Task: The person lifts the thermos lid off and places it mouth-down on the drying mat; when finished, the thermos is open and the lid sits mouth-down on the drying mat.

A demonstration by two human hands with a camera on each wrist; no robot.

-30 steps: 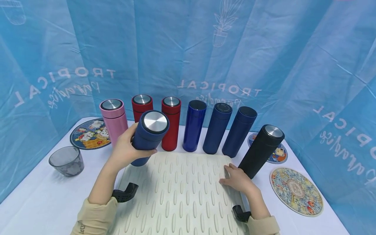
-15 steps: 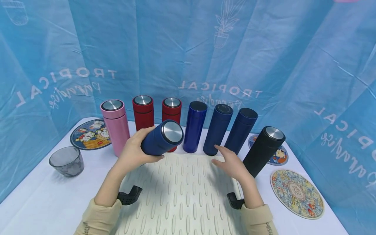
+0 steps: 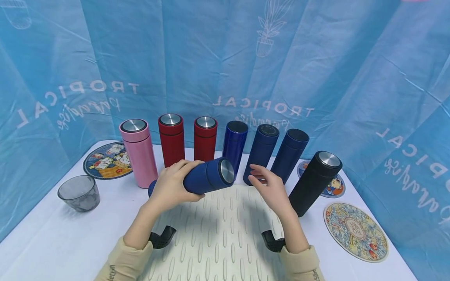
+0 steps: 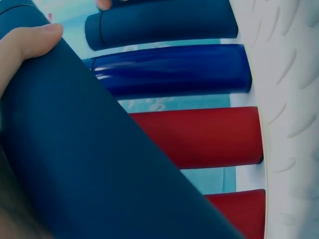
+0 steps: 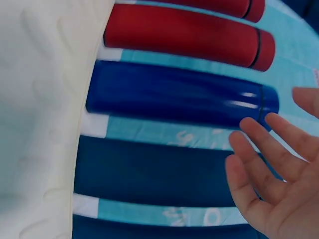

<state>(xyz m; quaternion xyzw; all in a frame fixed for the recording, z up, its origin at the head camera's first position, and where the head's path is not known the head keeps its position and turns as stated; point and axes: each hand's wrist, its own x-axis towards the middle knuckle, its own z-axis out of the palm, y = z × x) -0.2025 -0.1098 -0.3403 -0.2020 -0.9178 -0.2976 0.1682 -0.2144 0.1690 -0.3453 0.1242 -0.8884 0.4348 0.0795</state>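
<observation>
My left hand (image 3: 175, 183) grips a blue thermos flask (image 3: 205, 176) round its middle and holds it tilted nearly sideways above the mat, its silver lid pointing right. In the left wrist view the flask's dark blue body (image 4: 94, 144) runs diagonally, with the thumb (image 4: 42, 40) along it. My right hand (image 3: 270, 187) hovers to the right of that lid, apart from it, with nothing in it. Its relaxed, spread fingers show in the right wrist view (image 5: 254, 184). Below lies a cream ribbed mat (image 3: 218, 234).
Behind stand a pink flask (image 3: 140, 160), two red flasks (image 3: 172, 144), a glossy blue flask (image 3: 234, 140) and two navy flasks (image 3: 290, 156). A black flask (image 3: 313, 187) is at right. A grey glass (image 3: 80, 195) sits left; round coasters (image 3: 356, 230) lie on both sides.
My left hand has moved right and toward me, tipping the blue flask from nearly upright to sideways. My right hand has lifted off the mat's right edge and come inward.
</observation>
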